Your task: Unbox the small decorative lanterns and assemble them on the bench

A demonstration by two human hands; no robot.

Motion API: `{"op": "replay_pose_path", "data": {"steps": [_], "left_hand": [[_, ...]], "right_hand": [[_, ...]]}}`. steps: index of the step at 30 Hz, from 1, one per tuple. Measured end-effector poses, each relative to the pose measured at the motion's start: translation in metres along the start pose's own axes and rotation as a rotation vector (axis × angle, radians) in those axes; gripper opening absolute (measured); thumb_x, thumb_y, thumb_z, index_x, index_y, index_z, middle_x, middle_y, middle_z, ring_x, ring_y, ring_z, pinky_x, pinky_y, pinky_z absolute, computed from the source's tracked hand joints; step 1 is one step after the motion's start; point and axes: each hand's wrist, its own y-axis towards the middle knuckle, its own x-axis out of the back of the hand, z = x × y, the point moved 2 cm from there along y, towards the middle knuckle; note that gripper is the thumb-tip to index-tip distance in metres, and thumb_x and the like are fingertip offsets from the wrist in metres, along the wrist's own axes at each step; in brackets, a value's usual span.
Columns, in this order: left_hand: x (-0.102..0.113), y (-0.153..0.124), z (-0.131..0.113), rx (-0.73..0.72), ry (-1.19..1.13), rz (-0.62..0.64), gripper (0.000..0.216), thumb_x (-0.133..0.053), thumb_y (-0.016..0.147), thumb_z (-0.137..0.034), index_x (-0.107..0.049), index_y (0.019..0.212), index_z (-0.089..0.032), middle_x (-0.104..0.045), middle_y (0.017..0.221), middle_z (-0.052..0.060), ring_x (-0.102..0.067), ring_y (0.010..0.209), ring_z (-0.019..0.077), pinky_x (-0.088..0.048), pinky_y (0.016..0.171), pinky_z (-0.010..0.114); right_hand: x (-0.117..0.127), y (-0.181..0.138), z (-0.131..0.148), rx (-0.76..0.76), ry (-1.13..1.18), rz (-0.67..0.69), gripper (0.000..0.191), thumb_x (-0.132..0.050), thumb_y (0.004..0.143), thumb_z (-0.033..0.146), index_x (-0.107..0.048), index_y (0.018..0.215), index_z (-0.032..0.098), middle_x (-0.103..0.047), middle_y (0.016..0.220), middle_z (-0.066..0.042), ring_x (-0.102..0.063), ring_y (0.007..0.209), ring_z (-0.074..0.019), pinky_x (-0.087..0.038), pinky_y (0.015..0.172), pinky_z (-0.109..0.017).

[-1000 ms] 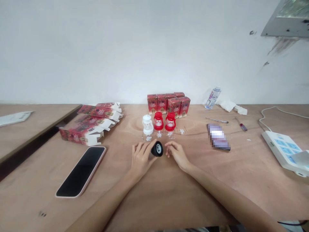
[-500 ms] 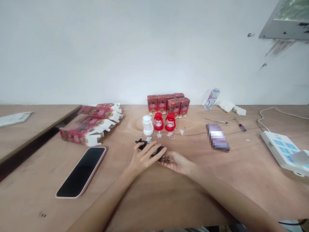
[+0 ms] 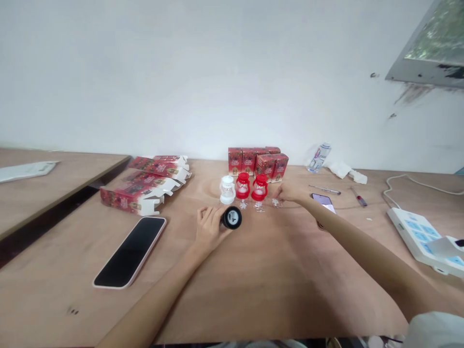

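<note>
My left hand [image 3: 210, 226] is wrapped round a small black lantern [image 3: 232, 218], held sideways with its round base facing me; the base has a pale inside. My right hand [image 3: 288, 193] reaches forward over the small white cut-out pieces [image 3: 276, 203] with bent wire, right of the lanterns, its fingers closed together. Whether anything is between those fingertips is too small to tell. A white mini lantern [image 3: 227, 190] and two red ones, a middle one [image 3: 242, 186] and a right one [image 3: 259, 188], stand upright in a row, with similar white pieces before them.
Red printed boxes [image 3: 267, 166] stand behind the lanterns. Flattened boxes [image 3: 126, 199] and a black-screened phone [image 3: 131, 251] lie to the left. At right are another phone [image 3: 324, 201], partly behind my arm, a screwdriver [image 3: 358, 197], a plastic bottle [image 3: 319, 157] and a power strip [image 3: 416, 232].
My right hand has moved from beside the black lantern forward and right to the white pieces. My left hand has turned the lantern so its base faces me. The view has shifted slightly.
</note>
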Motion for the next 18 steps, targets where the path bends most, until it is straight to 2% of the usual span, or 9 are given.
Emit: {"op": "replay_pose_path", "data": {"steps": [3,5,9,13,15,18], "left_hand": [[0.002,-0.001,0.0,-0.007,0.008,-0.037,0.04,-0.06,0.079,-0.04,-0.05,0.108,-0.014,-0.067,0.09,0.009,-0.057,0.075,0.0197,-0.033,0.073,0.033],[0.003,0.0,-0.002,-0.022,0.005,-0.052,0.041,-0.062,0.077,-0.038,-0.05,0.107,-0.014,-0.067,0.088,0.009,-0.057,0.074,0.0199,-0.033,0.069,0.032],[0.006,0.001,-0.003,-0.02,-0.056,-0.089,0.041,-0.064,0.074,-0.035,-0.05,0.106,-0.015,-0.067,0.086,0.008,-0.057,0.073,0.0206,-0.035,0.066,0.032],[0.005,0.0,0.0,-0.035,-0.222,-0.107,0.052,-0.068,0.069,-0.034,-0.047,0.113,-0.019,-0.066,0.089,0.007,-0.059,0.074,0.0216,-0.043,0.065,0.033],[0.002,-0.003,0.001,-0.021,-0.31,-0.104,0.055,-0.07,0.067,-0.032,-0.046,0.116,-0.022,-0.066,0.092,0.007,-0.061,0.077,0.022,-0.047,0.068,0.036],[-0.001,-0.006,0.0,0.129,-0.408,-0.141,0.054,-0.073,0.064,-0.03,-0.048,0.112,-0.025,-0.065,0.093,0.006,-0.063,0.082,0.0232,-0.05,0.072,0.038]], "right_hand": [[0.0,0.004,0.004,0.004,-0.222,-0.015,0.012,-0.063,0.063,0.004,-0.066,0.056,0.014,-0.065,0.06,-0.005,-0.063,0.074,-0.0214,-0.044,0.065,-0.027],[-0.004,0.005,0.007,0.001,-0.34,-0.021,0.006,-0.065,0.07,0.012,-0.066,0.064,0.013,-0.067,0.071,-0.006,-0.063,0.079,-0.0201,-0.046,0.07,-0.028],[-0.011,0.004,0.01,-0.006,-0.482,-0.012,0.019,-0.058,0.084,0.031,-0.062,0.084,0.012,-0.065,0.087,-0.003,-0.061,0.08,-0.0145,-0.049,0.074,-0.032],[-0.01,-0.002,0.014,0.027,-0.506,-0.085,0.006,-0.062,0.075,0.014,-0.067,0.071,0.013,-0.068,0.078,-0.006,-0.063,0.078,-0.0187,-0.044,0.068,-0.027],[-0.007,-0.01,0.018,0.057,-0.479,-0.149,0.013,-0.057,0.072,0.009,-0.068,0.066,0.012,-0.068,0.074,-0.009,-0.063,0.076,-0.0204,-0.041,0.065,-0.025],[-0.008,-0.026,0.025,0.101,-0.403,-0.253,0.021,-0.048,0.077,0.012,-0.067,0.071,0.012,-0.069,0.077,-0.01,-0.062,0.075,-0.0199,-0.04,0.063,-0.025]]}}
